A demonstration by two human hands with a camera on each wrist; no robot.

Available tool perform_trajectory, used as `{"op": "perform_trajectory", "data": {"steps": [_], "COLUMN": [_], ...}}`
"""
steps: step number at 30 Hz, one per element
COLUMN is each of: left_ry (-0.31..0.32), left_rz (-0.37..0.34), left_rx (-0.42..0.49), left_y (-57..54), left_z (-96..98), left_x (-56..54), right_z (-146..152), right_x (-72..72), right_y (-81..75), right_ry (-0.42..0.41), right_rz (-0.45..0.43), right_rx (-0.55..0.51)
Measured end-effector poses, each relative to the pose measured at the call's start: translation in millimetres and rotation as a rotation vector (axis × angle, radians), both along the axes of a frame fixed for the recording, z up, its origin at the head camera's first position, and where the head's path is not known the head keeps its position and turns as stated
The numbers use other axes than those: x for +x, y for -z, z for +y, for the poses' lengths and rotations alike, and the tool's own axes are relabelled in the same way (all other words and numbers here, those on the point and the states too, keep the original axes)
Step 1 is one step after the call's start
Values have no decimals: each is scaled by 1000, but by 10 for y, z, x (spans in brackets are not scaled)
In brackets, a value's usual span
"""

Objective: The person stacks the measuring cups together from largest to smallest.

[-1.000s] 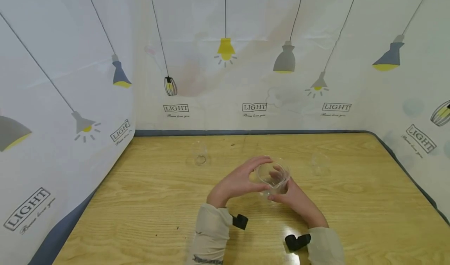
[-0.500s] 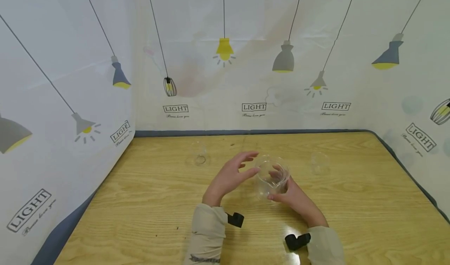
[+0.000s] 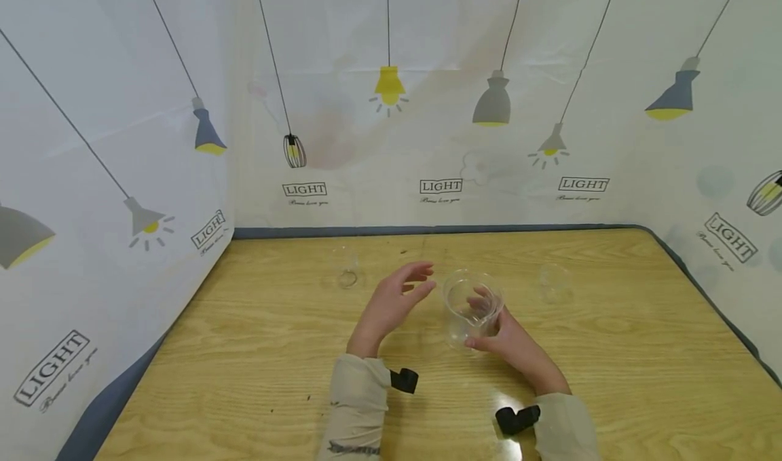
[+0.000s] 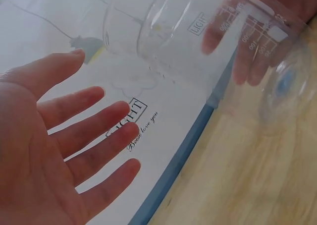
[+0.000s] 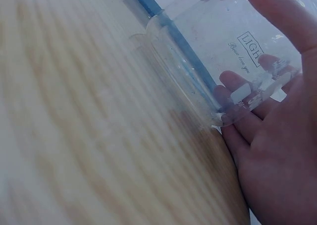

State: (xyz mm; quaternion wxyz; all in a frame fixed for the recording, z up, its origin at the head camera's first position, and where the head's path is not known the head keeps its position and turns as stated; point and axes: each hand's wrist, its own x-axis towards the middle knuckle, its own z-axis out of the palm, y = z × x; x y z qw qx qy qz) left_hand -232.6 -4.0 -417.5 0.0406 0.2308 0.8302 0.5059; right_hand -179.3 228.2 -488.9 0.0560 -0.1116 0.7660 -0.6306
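Note:
A clear glass beaker [image 3: 462, 318] with white graduation marks stands upright over the middle of the table. My right hand [image 3: 513, 342] holds its right side, thumb in front and fingers behind, seen through the glass. In the left wrist view, the beaker [image 4: 183, 41] shows a second curved edge below its rim; I cannot tell whether another vessel sits inside. The right wrist view has its base [image 5: 181, 66] down at the wood. To the left of the beaker, my left hand [image 3: 387, 305] is apart from it, fingers extended and holding nothing.
A clear glass vessel [image 3: 348, 279] stands at the back left of the wooden table [image 3: 256, 352]. Another faint, clear vessel [image 3: 555, 284] is at the back right. A printed white sheet [image 3: 354, 142] encloses the back and sides.
My left hand has let go of the beaker and drawn away to the left, its fingers straightening. The right hand keeps its hold, and the beaker stays in place.

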Motion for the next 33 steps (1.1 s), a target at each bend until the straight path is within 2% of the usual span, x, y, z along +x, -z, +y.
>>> {"op": "perform_trajectory", "data": {"steps": [7, 16, 20, 24, 27, 33], "left_ry": [-131, -339, -431, -452, -459, -570], "left_rz": [2, 6, 19, 78, 117, 136], "left_rx": [37, 161, 201, 266, 308, 348], "left_y": [99, 149, 160, 148, 131, 143], "left_z": [-92, -316, -424, -445, -408, -439], "left_x": [-36, -48, -48, -99, -133, -135], "right_z": [-3, -51, -114, -89, -8, 27], "right_x": [8, 13, 32, 10, -13, 11], "right_y": [7, -19, -120, -129, -45, -24], "right_ry": [-17, -27, -50, -33, -10, -19], "right_rz": [9, 4, -12, -9, 9, 15], "right_rx": [-7, 34, 17, 40, 58, 51]}}
